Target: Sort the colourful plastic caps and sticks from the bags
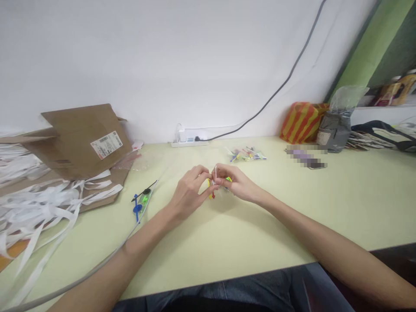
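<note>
Desk carries it all | cardboard box sits off left, likely out of the elbows' way | left hand and right hand meet mid-desk, both grips pinching the colourful plastic piece, presumably steadying something so tiny | white stick pokes up between the fingers, near-upright!

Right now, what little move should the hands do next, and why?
Maybe gently nudge the thin white stick with the right hand, steadying the small yellow plastic-looking piece with the left hand: the stick points upward, and both hands' fingers are close together there.
</note>
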A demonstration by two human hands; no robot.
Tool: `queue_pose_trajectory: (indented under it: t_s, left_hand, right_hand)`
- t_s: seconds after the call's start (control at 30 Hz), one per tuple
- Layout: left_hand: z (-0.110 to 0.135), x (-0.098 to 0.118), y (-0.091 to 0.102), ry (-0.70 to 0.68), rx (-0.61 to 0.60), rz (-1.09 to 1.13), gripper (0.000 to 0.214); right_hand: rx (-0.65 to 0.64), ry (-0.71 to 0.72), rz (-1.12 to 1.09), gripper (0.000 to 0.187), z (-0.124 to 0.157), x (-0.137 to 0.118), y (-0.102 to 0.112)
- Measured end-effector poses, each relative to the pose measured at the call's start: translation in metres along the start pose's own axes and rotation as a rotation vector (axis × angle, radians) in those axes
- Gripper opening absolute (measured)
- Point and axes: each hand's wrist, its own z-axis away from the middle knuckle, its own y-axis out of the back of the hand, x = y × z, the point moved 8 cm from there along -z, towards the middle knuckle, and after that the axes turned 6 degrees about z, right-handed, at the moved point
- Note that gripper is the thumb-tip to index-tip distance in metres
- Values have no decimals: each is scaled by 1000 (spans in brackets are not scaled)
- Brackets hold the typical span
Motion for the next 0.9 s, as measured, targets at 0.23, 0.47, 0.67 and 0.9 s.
queue_pose_trajectory:
  t_s: [0.23,0.47,0.67,0.9]
  left_hand:
    - [-4,10,-8,30,-71,41,12]
    - [-3,5,1,-3,-82,44,17]
    - [-1,-17,2,110,-33,13,16]
    - [1,-39,5,206,8,75,18]
  right_hand:
    - [-54,-125,-324,19,-3,5,-7]
    - [-66,-135,-478,27,-5,21,3]
    - [83,-184,-150,34,-8,30,16]
    - [94,-224,525,36,-42,43,12]
